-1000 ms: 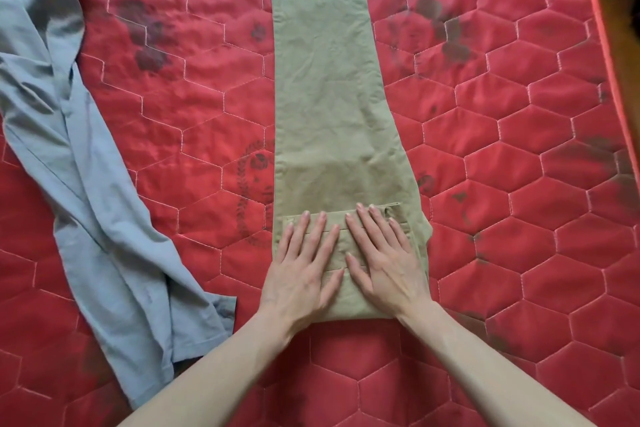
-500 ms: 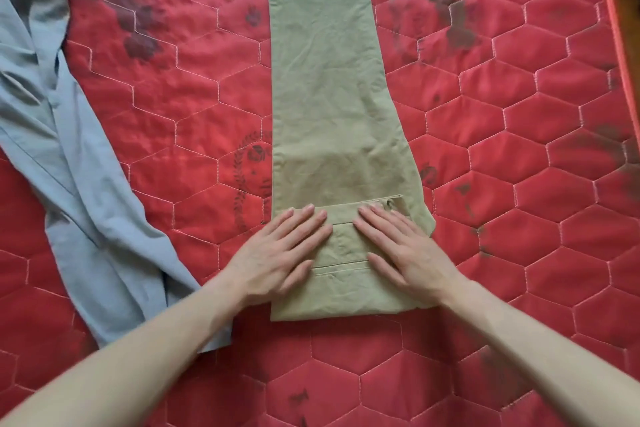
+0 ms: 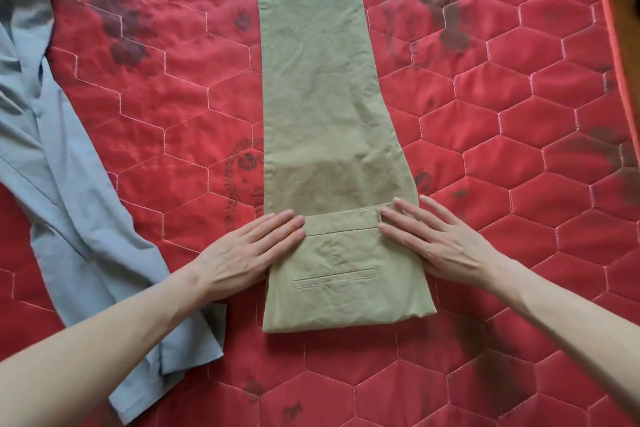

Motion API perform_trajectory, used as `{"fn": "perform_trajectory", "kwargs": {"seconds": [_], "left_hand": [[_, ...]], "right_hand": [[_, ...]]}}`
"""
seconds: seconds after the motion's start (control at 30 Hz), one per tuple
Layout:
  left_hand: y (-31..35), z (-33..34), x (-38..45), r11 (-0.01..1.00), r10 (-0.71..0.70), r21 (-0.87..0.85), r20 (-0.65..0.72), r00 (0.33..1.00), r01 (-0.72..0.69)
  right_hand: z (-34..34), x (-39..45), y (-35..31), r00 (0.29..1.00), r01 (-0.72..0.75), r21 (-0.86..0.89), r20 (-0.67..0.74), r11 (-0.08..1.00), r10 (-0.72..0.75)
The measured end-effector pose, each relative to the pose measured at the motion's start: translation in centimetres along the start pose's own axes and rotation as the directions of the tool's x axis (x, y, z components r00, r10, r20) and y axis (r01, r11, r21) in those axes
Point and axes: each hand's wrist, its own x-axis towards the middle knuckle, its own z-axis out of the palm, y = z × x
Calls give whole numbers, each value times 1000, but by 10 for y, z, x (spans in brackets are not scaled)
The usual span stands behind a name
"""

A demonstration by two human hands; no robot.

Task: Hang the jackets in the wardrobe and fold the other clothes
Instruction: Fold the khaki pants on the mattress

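Both hands lie flat, fingers straight, gripping nothing: the left hand presses the left edge, the right hand the right edge of the trousers, whose near end is folded over on the mattress. A blue garment waits left. Folding is underway; next, probably another fold farther along.

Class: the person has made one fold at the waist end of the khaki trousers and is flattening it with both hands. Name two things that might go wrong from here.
1. Both hands, left hand and right hand, press only the fold's outer edges; the wrinkled middle of the khaki trousers may stay creased.
2. The blue garment lies under the left forearm and may get dragged along.
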Motion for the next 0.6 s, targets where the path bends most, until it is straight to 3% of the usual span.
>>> {"fn": "perform_trajectory", "kwargs": {"seconds": [0.2, 0.4, 0.5, 0.6], "left_hand": [[-17, -13, 4, 990, 47, -140, 134, 990, -28], [-6, -26, 4, 942, -13, -334, 18, 1000, 19], [11, -31, -6, 838, -197, -522, -16, 980, 160], [27, -30, -16, 619, -408, -697, 110, 906, 363]], "right_hand": [[1, 5, 6, 996, 2, 65, 86, 998, -8], [-23, 8, 1, 993, -40, 196, 112, 980, 18], [-36, 2, -10, 995, -79, 329, 78, 941, 56], [-69, 10, -35, 972, -234, 538, 107, 810, 209]]}}
